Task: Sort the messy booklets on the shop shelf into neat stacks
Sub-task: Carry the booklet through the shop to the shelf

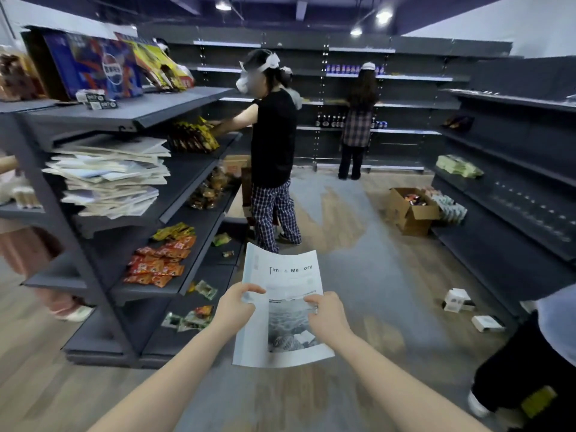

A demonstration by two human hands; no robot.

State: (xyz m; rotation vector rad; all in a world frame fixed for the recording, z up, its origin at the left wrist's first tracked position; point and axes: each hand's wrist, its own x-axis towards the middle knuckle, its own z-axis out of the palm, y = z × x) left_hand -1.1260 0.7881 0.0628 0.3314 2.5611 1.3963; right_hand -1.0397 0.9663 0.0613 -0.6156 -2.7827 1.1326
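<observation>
Person in black top (273, 135): stands mid-aisle, one arm reaching to yellow packets (194, 137).
Person in plaid shirt (357, 126): faces the back shelving (405, 77), beside dark bottles (330, 121).
Cardboard box (411, 216): open on the floor, right, holding packets.
Red snack packets (159, 263): spread low, left.
White cartons (456, 300): floor, right, in 2 spots.

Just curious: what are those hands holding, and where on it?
A booklet: left hand on its left edge, right hand on its right edge.
</observation>
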